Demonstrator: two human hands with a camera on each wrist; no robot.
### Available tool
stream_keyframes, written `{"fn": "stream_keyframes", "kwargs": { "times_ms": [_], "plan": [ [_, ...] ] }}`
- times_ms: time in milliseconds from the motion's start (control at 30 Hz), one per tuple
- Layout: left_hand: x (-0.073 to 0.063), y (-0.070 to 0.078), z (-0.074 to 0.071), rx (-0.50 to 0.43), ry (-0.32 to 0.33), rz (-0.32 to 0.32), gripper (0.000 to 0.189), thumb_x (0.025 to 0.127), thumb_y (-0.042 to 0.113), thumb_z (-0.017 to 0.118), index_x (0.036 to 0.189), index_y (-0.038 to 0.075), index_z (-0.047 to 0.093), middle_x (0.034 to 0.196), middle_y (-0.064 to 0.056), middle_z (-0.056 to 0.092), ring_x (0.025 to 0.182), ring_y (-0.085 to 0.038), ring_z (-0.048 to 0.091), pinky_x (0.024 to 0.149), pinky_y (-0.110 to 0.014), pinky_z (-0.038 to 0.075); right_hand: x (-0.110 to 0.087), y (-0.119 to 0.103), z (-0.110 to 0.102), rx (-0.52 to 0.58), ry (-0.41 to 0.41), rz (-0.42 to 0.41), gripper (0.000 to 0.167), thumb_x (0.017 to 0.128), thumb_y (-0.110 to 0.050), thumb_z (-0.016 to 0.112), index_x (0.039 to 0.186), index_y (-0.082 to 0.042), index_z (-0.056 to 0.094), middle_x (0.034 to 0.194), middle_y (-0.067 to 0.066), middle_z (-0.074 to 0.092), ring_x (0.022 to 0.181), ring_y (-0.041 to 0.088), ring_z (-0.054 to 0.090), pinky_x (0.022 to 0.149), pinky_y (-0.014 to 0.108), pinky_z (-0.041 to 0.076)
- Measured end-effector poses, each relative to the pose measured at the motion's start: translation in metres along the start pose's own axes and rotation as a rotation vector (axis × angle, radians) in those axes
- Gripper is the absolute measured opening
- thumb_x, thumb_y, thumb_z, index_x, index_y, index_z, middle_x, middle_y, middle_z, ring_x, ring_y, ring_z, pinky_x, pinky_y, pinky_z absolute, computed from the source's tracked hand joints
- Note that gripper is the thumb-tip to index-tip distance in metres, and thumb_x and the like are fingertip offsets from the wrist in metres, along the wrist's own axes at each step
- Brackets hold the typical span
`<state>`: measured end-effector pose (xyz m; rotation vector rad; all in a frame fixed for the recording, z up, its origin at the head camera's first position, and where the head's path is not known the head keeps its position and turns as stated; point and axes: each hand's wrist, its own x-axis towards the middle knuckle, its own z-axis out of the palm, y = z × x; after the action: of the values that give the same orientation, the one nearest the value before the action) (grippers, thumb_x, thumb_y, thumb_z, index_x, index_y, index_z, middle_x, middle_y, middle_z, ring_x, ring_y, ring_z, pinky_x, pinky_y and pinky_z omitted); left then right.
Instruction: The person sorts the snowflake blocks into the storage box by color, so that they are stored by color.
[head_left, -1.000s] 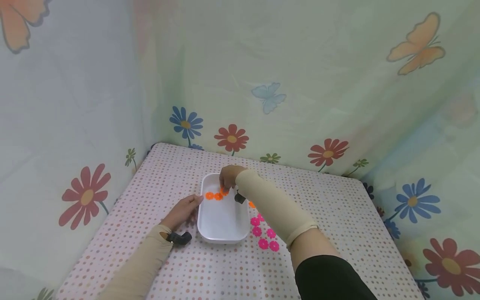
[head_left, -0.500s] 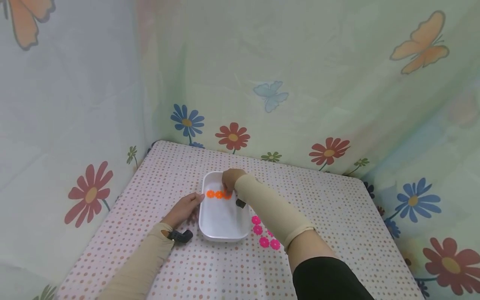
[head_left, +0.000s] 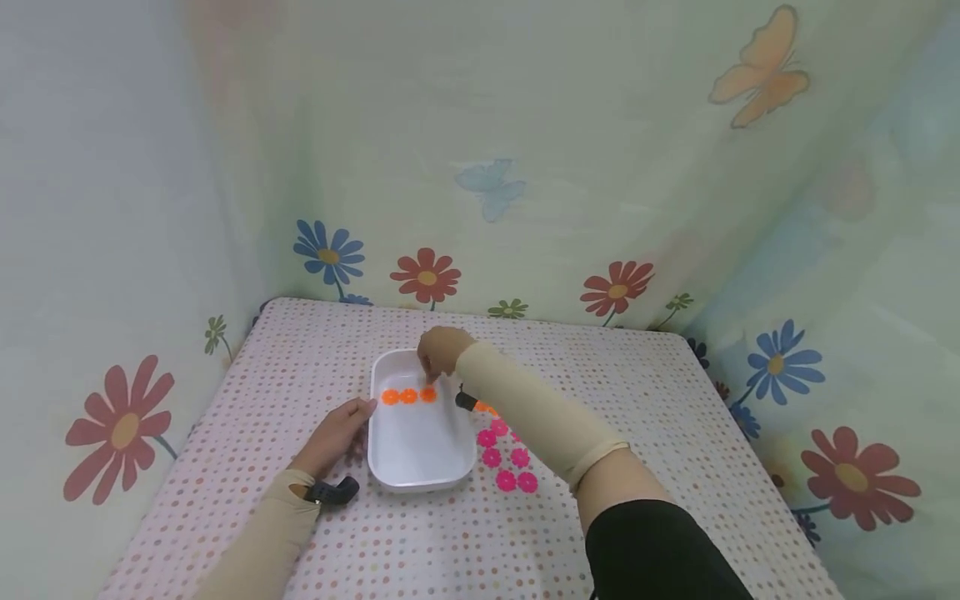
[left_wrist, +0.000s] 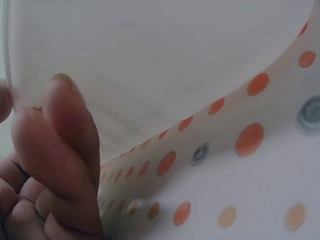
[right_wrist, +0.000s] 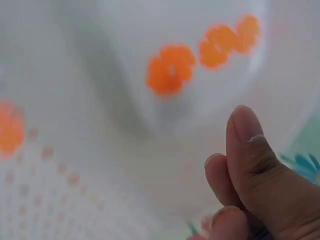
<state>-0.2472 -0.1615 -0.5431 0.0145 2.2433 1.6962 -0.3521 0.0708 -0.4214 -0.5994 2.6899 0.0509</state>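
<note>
A white tray [head_left: 420,454] stands on the table. Inside it, three orange flower-shaped pieces lie in a row across the far half, among them the rightmost orange flower piece [head_left: 427,395]. My left hand [head_left: 335,433] grips the tray's left rim; in the left wrist view its fingers [left_wrist: 55,145] lie against the outer wall. Over the tray's far right part is my right hand [head_left: 442,350], fingertips just above that rightmost piece. In the right wrist view, my thumb [right_wrist: 250,142] and curled fingers stand apart from the orange pieces, with nothing visible between them.
Several pink flower-shaped pieces [head_left: 506,481] lie on the dotted tablecloth [head_left: 420,550], right of the tray. More orange pieces [head_left: 483,407] lie beside the tray, partly hidden by my right sleeve [head_left: 536,408]. A flowered curtain [head_left: 555,250] surrounds the table.
My right fingers set the third orange flower piece in line with the other two, then let it go and rose slightly. The left hand stayed at the rim. The head view shifted.
</note>
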Motion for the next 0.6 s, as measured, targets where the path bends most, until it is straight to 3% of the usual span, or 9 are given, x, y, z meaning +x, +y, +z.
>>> {"fn": "stream_keyframes", "kwargs": {
  "times_ms": [100, 200, 433, 600],
  "plan": [
    [-0.003, 0.002, -0.003, 0.016, 0.007, 0.004, 0.059, 0.103, 0.064, 0.049, 0.118, 0.008, 0.060, 0.081, -0.004, 0.058, 0.066, -0.019, 0.056, 0.055, -0.028, 0.047, -0.015, 0.024, -0.020, -0.003, 0.034, 0.018, 0.016, 0.087, -0.031, 0.086, 0.086, -0.022, 0.073, 0.091, -0.007, 0.070, 0.080, 0.013, 0.067, 0.081, 0.034, 0.058],
    [-0.004, 0.002, -0.005, 0.032, 0.019, 0.002, 0.060, 0.104, 0.064, 0.048, 0.119, 0.007, 0.060, 0.081, -0.004, 0.058, 0.066, -0.019, 0.056, 0.055, -0.028, 0.046, -0.029, 0.056, -0.019, -0.030, 0.047, 0.074, 0.013, 0.088, -0.028, 0.086, 0.085, -0.022, 0.074, 0.092, -0.006, 0.072, 0.084, 0.014, 0.067, 0.085, 0.039, 0.058],
    [-0.008, -0.001, -0.005, 0.055, 0.008, -0.022, 0.060, 0.105, 0.063, 0.048, 0.123, 0.006, 0.059, 0.081, -0.004, 0.058, 0.065, -0.019, 0.056, 0.055, -0.028, 0.046, -0.047, 0.108, 0.041, 0.027, -0.179, 0.220, 0.023, 0.079, -0.027, 0.093, 0.091, -0.031, 0.073, 0.095, -0.011, 0.070, 0.091, 0.013, 0.065, 0.087, 0.037, 0.054],
    [-0.007, 0.001, -0.001, 0.039, -0.011, -0.019, 0.063, 0.104, 0.065, 0.047, 0.125, 0.006, 0.058, 0.083, -0.004, 0.056, 0.067, -0.019, 0.056, 0.055, -0.028, 0.046, -0.059, 0.124, 0.068, 0.042, -0.182, 0.248, 0.028, 0.075, -0.024, 0.096, 0.089, -0.028, 0.072, 0.092, -0.009, 0.069, 0.089, 0.014, 0.064, 0.086, 0.037, 0.055]
  ]
}}
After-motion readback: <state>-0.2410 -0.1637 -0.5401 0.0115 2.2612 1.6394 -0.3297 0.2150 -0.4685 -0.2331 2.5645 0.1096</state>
